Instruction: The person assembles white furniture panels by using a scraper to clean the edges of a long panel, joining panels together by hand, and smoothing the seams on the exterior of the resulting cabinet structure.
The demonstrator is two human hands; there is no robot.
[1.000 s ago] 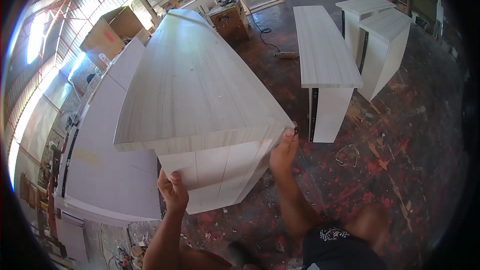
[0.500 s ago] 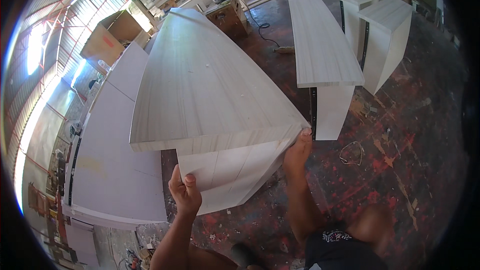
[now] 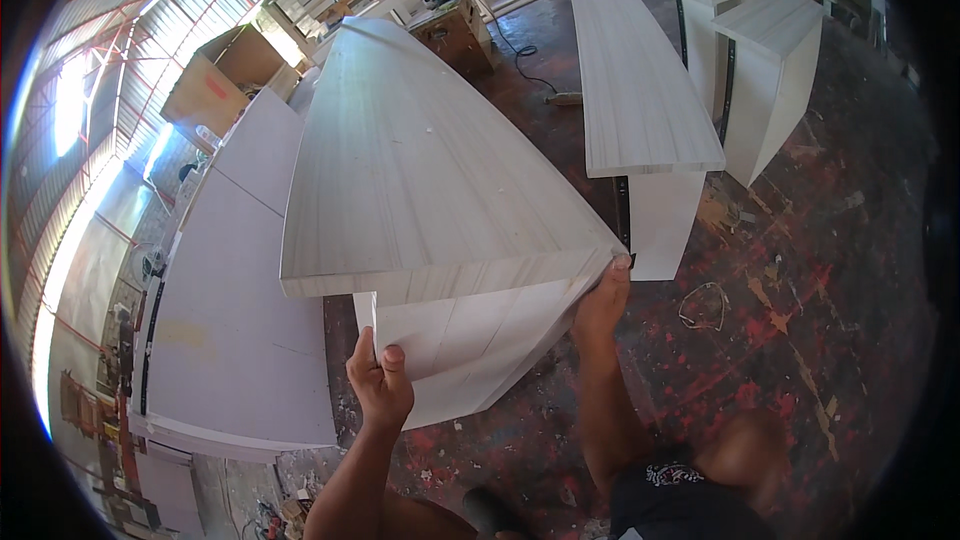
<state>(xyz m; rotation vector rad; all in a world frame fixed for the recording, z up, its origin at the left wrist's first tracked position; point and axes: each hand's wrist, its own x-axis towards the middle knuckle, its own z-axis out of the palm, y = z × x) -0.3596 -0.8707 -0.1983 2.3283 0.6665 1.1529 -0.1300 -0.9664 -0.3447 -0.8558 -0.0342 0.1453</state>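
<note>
A long cabinet or drawer unit stands in front of me, with a pale wood-grain top (image 3: 430, 170) and a white lower panel (image 3: 470, 340) under its near end. My left hand (image 3: 382, 380) is closed around the left edge of that lower panel, thumb on the near face and fingers behind it. At the right near corner of the top, my right hand (image 3: 603, 298) grips the edge, its thumb at the corner and the other fingers mostly hidden.
On the left lies a big pale lilac-white panel (image 3: 230, 290). Similar wood-grain units (image 3: 650, 90) stand to the right, with another pair (image 3: 770, 30) beyond them. A brown box (image 3: 455, 35) and a black cable (image 3: 522, 55) are farther back. The floor (image 3: 760, 360) is paint-stained.
The near end of the cabinet has swung a little to the right. Both my hands have moved slightly right with it, keeping their hold.
</note>
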